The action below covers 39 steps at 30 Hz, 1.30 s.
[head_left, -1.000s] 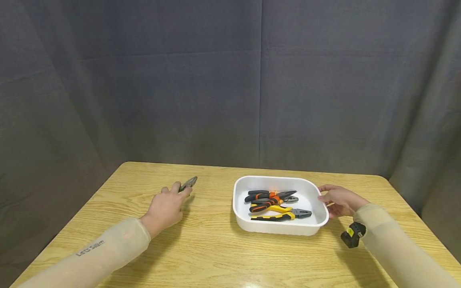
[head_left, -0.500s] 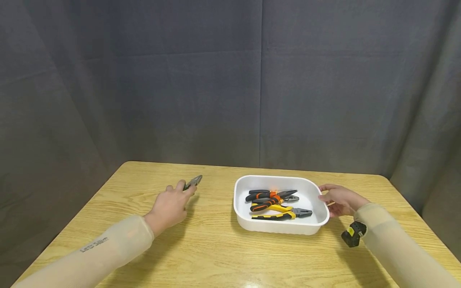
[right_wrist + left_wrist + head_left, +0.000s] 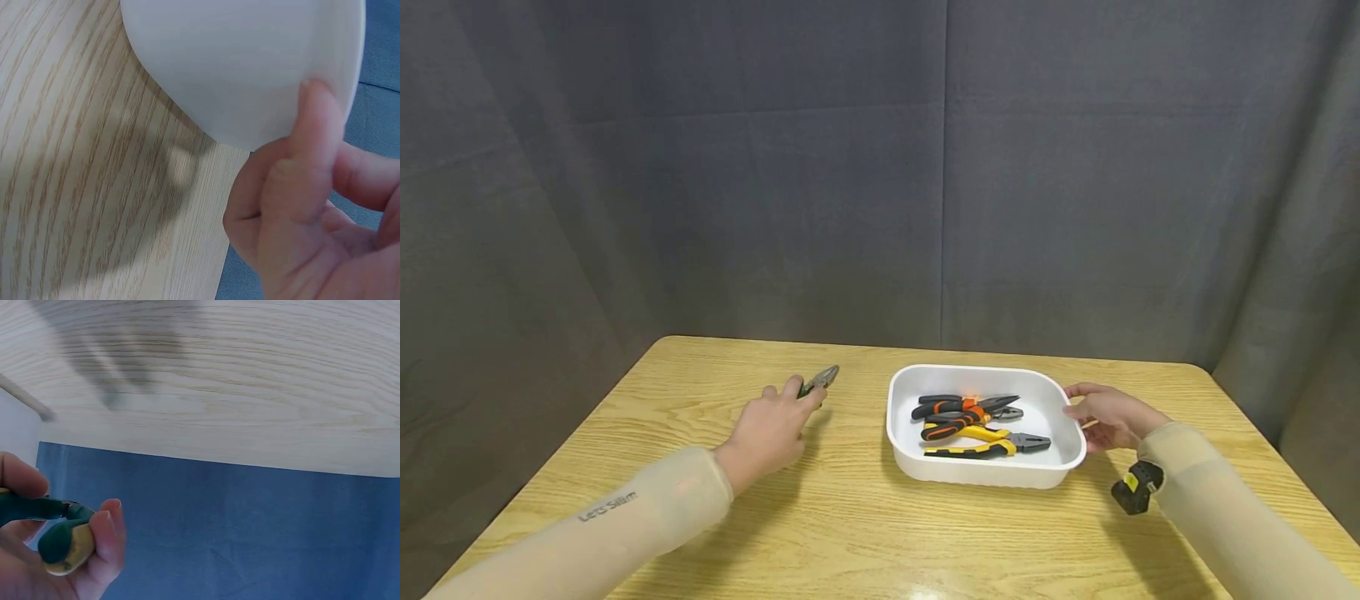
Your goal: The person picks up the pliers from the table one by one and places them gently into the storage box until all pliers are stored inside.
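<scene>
My left hand [image 3: 771, 437] holds a pair of pliers [image 3: 825, 377] above the left half of the table, its metal head pointing away and to the right. Green and yellow pliers handles [image 3: 65, 544] show between thumb and fingers in the left wrist view. At the right end of a white plastic tub [image 3: 985, 476], my right hand [image 3: 1112, 417] grips the rim, and a finger [image 3: 315, 119] lies along the outer wall. Inside lie yellow-and-black pliers [image 3: 1026, 442], orange-and-black long-nose pliers [image 3: 955, 425] and another pair with a grey head [image 3: 1011, 413], partly covered.
The tub stands right of centre on a wooden table [image 3: 880, 533]. Dark grey cloth [image 3: 820, 208] hangs behind the table's far edge and along both sides. A black device [image 3: 1135, 487] is strapped to the right wrist.
My left hand has moved to the right with the pliers, closer to the tub. The right hand and the tub have stayed nearly in place.
</scene>
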Tool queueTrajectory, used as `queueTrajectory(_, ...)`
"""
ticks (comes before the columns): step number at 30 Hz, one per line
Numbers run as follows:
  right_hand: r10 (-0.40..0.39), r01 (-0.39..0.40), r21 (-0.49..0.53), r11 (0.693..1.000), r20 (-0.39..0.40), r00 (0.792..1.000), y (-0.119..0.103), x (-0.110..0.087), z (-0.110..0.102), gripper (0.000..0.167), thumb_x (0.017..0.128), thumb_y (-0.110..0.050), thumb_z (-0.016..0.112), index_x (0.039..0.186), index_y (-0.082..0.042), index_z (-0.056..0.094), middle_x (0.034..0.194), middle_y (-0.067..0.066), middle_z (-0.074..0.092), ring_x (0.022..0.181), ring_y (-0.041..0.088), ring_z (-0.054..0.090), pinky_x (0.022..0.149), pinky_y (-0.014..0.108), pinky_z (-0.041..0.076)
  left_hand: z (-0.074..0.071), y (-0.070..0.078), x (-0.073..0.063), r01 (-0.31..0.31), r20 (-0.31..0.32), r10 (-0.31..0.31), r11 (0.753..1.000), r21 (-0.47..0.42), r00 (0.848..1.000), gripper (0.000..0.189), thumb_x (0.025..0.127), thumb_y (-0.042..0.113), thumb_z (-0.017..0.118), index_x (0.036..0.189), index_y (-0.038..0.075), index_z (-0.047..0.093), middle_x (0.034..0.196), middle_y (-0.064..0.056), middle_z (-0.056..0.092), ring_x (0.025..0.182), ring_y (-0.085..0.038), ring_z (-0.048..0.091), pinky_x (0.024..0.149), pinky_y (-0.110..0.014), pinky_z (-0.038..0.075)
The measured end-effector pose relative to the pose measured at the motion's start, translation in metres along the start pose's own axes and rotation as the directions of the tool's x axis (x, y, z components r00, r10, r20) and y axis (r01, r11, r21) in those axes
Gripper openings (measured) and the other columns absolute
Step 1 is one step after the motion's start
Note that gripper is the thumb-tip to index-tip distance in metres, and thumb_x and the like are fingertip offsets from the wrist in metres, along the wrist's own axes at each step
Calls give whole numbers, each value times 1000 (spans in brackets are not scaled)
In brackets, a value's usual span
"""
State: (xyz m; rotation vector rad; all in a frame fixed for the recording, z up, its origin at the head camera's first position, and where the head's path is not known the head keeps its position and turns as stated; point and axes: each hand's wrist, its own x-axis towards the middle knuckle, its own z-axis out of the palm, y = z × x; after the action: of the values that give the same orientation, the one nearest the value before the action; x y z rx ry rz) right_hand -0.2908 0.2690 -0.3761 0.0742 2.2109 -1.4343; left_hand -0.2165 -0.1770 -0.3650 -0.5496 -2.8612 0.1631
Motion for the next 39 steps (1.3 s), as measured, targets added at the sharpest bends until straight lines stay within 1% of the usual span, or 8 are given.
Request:
queueTrajectory(7, -7, 7, 0, 1000, 2, 1000, 1, 0, 0, 41, 100, -6, 44, 136, 6, 29, 84, 8, 52, 64, 15, 54, 58, 24, 51, -3, 5, 2, -5, 4, 5, 1000, -8, 1000, 53, 81, 2, 63, 131, 15, 53, 126, -25, 51, 70, -31, 54, 42, -30, 41)
queueTrajectory(17, 1, -1, -15, 1000, 0, 1000, 0, -1, -1, 40, 100, -6, 44, 136, 6, 28, 84, 9, 50, 62, 15, 53, 56, 23, 51, -4, 10, 10, -30, 12, 30, 1000, -2, 999, 56, 78, 4, 65, 131, 15, 52, 126, -24, 51, 71, -30, 55, 43, -29, 42)
queueTrajectory(26, 2, -2, -9, 1000, -1, 1000, -2, -2, 1, 39, 100, -5, 43, 135, 6, 29, 83, 9, 50, 61, 14, 52, 55, 23, 50, -6, 17, 15, -51, -7, 51, 999, -2, 999, 59, 75, 3, 65, 132, 16, 53, 125, -23, 52, 72, -31, 56, 44, -32, 45)
queueTrajectory(35, -2, 2, -5, 1000, 2, 1000, -2, -2, 1, 39, 100, -5, 44, 134, 6, 29, 83, 9, 49, 62, 15, 53, 55, 22, 50, -10, 25, 21, -69, 10, 69, 998, -7, 998, 61, 74, 3, 65, 132, 17, 53, 127, -22, 51, 74, -30, 55, 45, -31, 45)
queueTrajectory(39, -3, 3, -2, 1000, 1, 1000, -2, -2, 1, 39, 100, -5, 44, 134, 6, 29, 82, 9, 49, 62, 14, 53, 55, 22, 50, -10, 27, 24, -91, 7, 91, 996, 15, 996, 62, 74, 4, 65, 133, 17, 53, 126, -21, 51, 73, -29, 54, 46, -31, 45)
